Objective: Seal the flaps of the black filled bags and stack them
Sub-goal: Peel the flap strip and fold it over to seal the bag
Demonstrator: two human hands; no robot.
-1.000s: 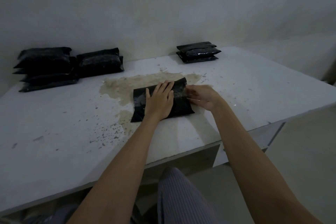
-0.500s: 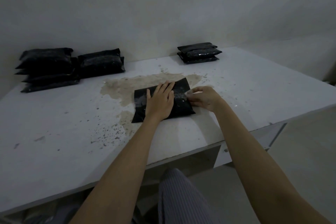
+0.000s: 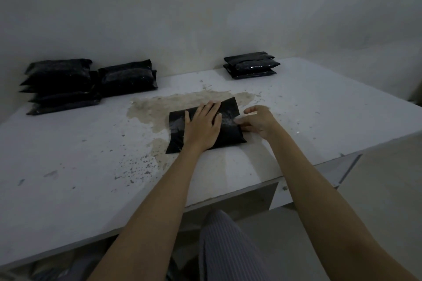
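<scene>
Bag in work: a black filled bag (image 3: 228,125) lies flat near the middle of the worktop (image 3: 319,109), partly over a tan stain (image 3: 155,107).
Left hand (image 3: 202,126): laid flat on the bag, fingers straight and pointing to about 1 o'clock, pressing it down.
Right hand (image 3: 258,121): at the bag's 3 o'clock edge, fingers curled as if pinching the flap or a strip there; the dim light hides exactly what it holds.
Finished stack: three bags (image 3: 251,65) piled at 1 o'clock by the wall.
Waiting bags: two darker heaps (image 3: 89,82) at 10 o'clock.
Risk, crooked seal: if the right hand pulls sideways while the left presses unevenly, the flap may crease and close with a gap.
Risk, dirty seal: loose grit (image 3: 137,166) dots the worktop; dragged under the flap, it could weaken the bond.
Risk, spill: hard palm pressure might push filling toward the unsealed edge.
</scene>
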